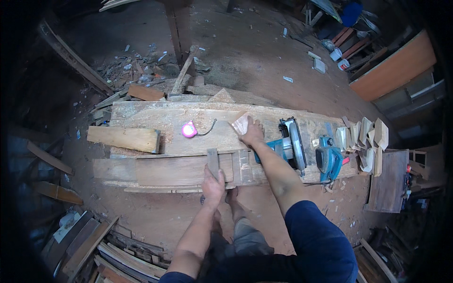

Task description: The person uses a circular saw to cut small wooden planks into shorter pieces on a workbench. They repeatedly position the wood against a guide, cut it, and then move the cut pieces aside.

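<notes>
My left hand is closed around the lower end of a short grey-brown wood strip, held upright over a wide brown board along the bench's near edge. Farther off, my right hand grips a small pale wood block at the bench top; its fingers partly cover the block. Just right of that hand lies a teal circular saw, partly behind my forearm. Beyond it is a teal electric planer. A pink tape measure with a dark strap sits left of centre on the bench.
The sawdust-strewn wooden bench spans the middle. A thick plank lies at its left. Several angled wood pieces stand at its right end. Scrap wood litters the floor behind, and stacked boards lie at the lower left.
</notes>
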`<action>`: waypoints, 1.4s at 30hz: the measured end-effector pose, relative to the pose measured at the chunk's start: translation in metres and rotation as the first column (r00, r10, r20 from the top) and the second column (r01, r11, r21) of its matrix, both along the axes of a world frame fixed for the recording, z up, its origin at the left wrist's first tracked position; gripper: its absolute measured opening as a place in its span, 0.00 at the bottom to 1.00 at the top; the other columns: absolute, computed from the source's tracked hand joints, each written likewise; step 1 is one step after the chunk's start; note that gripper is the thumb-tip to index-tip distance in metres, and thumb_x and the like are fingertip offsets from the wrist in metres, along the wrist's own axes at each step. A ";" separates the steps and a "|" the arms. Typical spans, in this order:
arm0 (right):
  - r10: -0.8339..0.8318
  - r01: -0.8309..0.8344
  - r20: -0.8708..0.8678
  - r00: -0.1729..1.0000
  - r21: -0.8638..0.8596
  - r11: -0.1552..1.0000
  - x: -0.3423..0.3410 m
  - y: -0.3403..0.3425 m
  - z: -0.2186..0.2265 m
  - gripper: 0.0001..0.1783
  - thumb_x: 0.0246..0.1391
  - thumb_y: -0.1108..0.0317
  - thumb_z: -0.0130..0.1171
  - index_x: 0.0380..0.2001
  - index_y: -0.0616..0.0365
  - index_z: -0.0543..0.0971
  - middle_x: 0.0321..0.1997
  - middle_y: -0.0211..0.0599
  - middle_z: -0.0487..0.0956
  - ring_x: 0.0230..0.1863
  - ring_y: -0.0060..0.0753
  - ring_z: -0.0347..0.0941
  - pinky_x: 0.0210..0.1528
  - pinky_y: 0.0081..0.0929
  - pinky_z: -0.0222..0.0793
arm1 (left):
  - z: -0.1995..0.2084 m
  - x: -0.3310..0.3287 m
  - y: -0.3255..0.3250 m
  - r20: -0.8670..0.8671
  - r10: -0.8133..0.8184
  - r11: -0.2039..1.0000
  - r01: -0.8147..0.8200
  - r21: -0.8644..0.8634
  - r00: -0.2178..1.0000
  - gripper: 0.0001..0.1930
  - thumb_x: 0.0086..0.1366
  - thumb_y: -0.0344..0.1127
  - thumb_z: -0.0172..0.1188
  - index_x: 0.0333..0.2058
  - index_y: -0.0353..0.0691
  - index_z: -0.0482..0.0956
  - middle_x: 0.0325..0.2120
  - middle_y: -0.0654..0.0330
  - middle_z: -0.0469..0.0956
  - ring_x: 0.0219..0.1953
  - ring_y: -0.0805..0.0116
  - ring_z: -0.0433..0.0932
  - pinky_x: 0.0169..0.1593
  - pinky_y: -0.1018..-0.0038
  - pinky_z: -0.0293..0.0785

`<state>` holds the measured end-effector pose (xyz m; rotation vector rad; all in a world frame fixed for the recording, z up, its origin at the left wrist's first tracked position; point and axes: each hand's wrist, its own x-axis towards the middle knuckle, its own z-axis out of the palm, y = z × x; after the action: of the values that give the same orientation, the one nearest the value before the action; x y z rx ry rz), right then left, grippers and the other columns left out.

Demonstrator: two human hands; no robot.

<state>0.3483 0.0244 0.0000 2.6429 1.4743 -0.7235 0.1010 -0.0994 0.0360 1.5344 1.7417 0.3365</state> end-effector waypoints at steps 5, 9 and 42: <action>-0.056 0.351 -0.588 0.807 0.401 0.846 -0.035 -0.009 0.050 0.51 0.47 0.56 0.73 0.71 0.61 0.62 0.68 0.57 0.68 0.70 0.56 0.65 0.72 0.45 0.62 | -0.029 -0.023 0.002 0.125 0.001 1.000 0.001 -0.015 0.992 0.37 0.72 0.53 0.54 0.67 0.29 0.59 0.50 0.27 0.76 0.51 0.32 0.79 0.54 0.50 0.75; 0.047 0.565 -0.925 -0.377 -0.189 0.803 -0.051 -0.077 0.078 0.35 0.67 0.53 0.53 0.68 0.67 0.66 0.67 0.49 0.74 0.67 0.45 0.72 0.71 0.43 0.65 | -0.025 -0.027 0.007 0.075 0.037 0.981 -0.050 0.189 0.997 0.36 0.74 0.56 0.53 0.66 0.30 0.63 0.57 0.36 0.74 0.58 0.47 0.76 0.59 0.60 0.72; 0.185 0.619 -0.883 -0.432 -0.141 0.772 -0.079 -0.197 0.117 0.33 0.70 0.57 0.38 0.74 0.59 0.58 0.72 0.46 0.69 0.69 0.46 0.69 0.69 0.49 0.67 | 0.084 -0.031 0.041 0.888 0.440 0.897 -0.022 -0.441 0.134 0.23 0.79 0.48 0.49 0.63 0.41 0.69 0.59 0.56 0.76 0.60 0.63 0.76 0.61 0.61 0.76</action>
<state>0.2696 -0.1726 0.1170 1.9188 0.5811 -4.0683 0.0697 -0.0586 0.1201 0.4028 0.7973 0.9252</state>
